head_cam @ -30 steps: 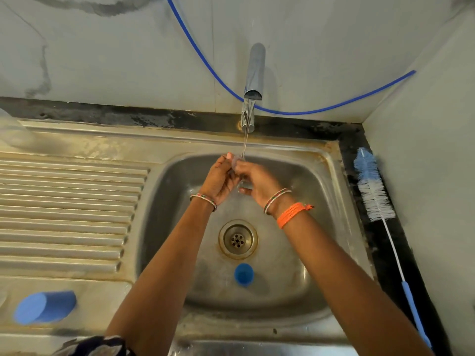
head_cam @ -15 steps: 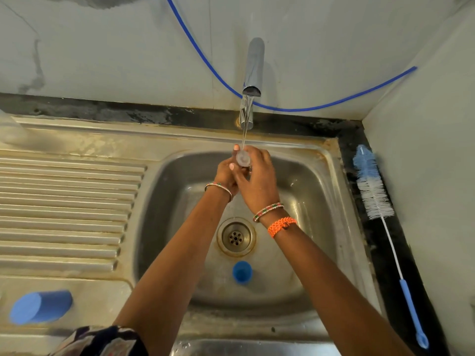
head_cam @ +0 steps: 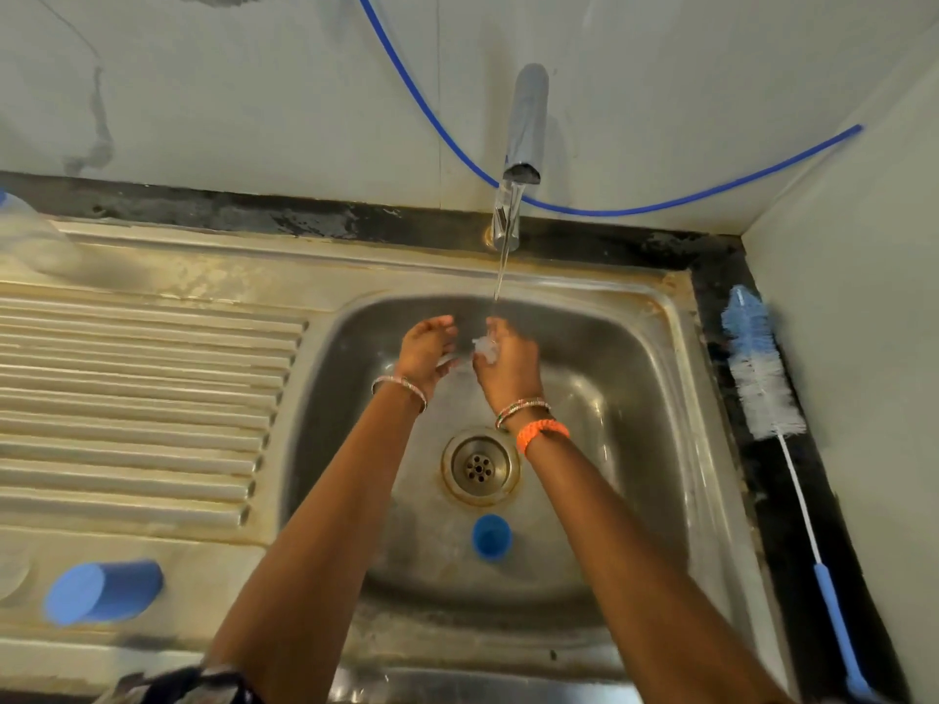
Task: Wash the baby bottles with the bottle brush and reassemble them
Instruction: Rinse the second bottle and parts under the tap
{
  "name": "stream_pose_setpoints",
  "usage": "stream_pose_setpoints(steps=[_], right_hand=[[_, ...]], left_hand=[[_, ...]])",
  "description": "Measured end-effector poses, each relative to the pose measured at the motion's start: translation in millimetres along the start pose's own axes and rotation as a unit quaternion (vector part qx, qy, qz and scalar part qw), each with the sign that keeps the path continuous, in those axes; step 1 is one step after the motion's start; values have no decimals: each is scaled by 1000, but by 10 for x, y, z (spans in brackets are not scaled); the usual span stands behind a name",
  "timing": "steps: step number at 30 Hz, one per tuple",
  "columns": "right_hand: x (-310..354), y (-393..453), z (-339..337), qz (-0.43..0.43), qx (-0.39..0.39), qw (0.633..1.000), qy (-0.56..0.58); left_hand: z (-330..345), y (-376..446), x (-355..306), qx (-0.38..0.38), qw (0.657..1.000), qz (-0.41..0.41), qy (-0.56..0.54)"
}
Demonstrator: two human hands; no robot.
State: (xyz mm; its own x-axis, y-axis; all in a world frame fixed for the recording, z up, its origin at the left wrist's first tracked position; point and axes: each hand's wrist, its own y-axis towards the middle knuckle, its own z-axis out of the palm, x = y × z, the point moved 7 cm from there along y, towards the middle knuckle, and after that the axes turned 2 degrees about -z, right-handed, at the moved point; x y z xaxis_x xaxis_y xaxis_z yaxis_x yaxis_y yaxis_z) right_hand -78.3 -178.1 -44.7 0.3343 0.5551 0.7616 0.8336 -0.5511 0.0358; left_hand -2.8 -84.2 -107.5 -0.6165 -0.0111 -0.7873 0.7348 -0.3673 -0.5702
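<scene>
**Now rinsing: a clear bottle part under the tap**

Right under the thin stream from the chrome tap [head_cam: 526, 129], the right hand [head_cam: 508, 365] pinches a small clear piece [head_cam: 485, 348] between thumb and fingertips. The piece is transparent and glossy with water, blurred to a pale smear; it looks like a soft teat, but its exact shape cannot be made out. The left hand [head_cam: 424, 348] sits just beside it, fingers curled inward toward the piece; whether they actually touch or hold it cannot be told, since the fingertips face away from the camera. Both hands hover over the steel sink [head_cam: 635, 388], above the drain [head_cam: 480, 467].

A small blue cap [head_cam: 491, 536] stands on the basin floor, near the drain on the near side. On the ribbed drainboard [head_cam: 137, 398] to the left, a larger blue cover [head_cam: 101, 591] lies on its side. At the far left edge a clear bottle [head_cam: 30, 236] is cut off by the frame and blurred, only a hazy body showing. The bottle brush [head_cam: 762, 378] lies on the dark ledge along the right of the sink, blue-and-white bristles away from the person, blue handle toward them, its tip cropped at the bottom edge. A blue hose [head_cam: 660, 208] sags across the wall behind the tap.
</scene>
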Motion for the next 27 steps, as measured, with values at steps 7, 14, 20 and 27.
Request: stream_pose_setpoints(steps=[7,14,20,27], right_hand=[[15,132,63,47,-58,997,26],[-1,225,-120,111,-113,972,173],[-33,-10,221,350,11,771,532],[227,-431,31,255,-2,896,363]], left_hand=[[-88,4,-46,10,1000,-6,-24],[-10,-94,-85,38,997,-7,-64],[167,-368,-237,102,993,51,-11],[71,-1049,-147,236,969,52,-45]])
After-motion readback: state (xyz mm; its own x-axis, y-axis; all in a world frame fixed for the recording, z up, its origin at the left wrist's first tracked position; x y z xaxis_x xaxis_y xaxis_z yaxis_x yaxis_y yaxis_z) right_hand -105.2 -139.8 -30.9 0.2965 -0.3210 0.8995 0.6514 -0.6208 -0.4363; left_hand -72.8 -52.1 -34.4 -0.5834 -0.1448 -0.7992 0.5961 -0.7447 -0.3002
